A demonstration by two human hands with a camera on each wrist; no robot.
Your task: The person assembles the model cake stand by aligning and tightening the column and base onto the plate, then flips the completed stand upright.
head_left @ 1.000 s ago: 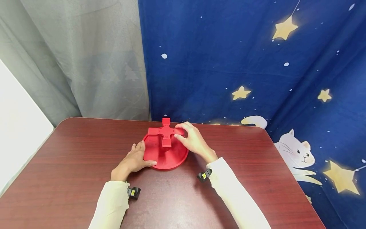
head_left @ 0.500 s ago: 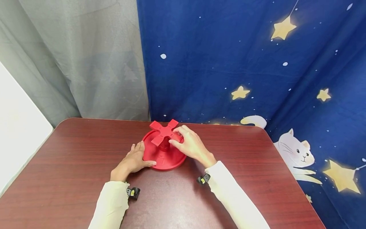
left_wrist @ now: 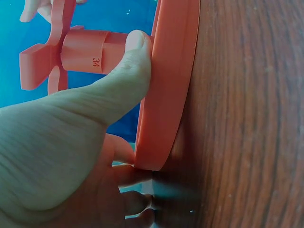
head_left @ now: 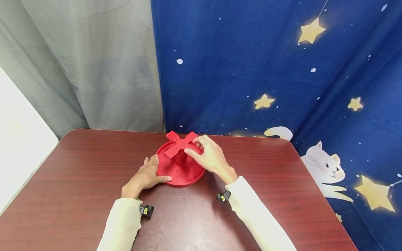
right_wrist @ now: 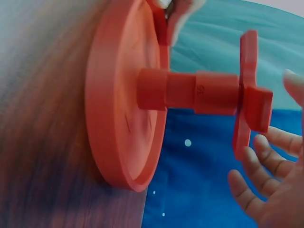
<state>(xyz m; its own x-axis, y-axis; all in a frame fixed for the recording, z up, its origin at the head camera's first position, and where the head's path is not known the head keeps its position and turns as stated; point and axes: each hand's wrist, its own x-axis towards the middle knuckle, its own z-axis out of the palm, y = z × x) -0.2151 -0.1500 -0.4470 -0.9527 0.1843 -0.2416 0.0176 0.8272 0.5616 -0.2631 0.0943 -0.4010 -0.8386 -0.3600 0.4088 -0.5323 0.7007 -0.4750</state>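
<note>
A round red plastic dish-like base (head_left: 188,177) sits on the table with a thick post (right_wrist: 216,92) rising from its middle. The post carries a small printed number and is topped by a red cross-shaped handle (head_left: 180,143). My left hand (head_left: 147,174) holds the base at its left side, thumb (left_wrist: 135,52) over the rim and fingers along the outer edge. Around one arm of the cross is my right hand (head_left: 211,157). In the right wrist view its fingers (right_wrist: 259,173) lie loosely at that arm, while the thumb stands apart from it.
A reddish-brown wooden table (head_left: 94,167) bears the base near its far edge. Behind hang a grey curtain (head_left: 119,69) and a blue curtain (head_left: 220,69) with stars and a cat. A small black device (head_left: 146,211) is strapped to each wrist.
The cross-shaped handle has turned from square-on to a diagonal stance, mostly in the first half second. My right hand shifted slightly left with it and its fingers have loosened. The left hand stays put.
</note>
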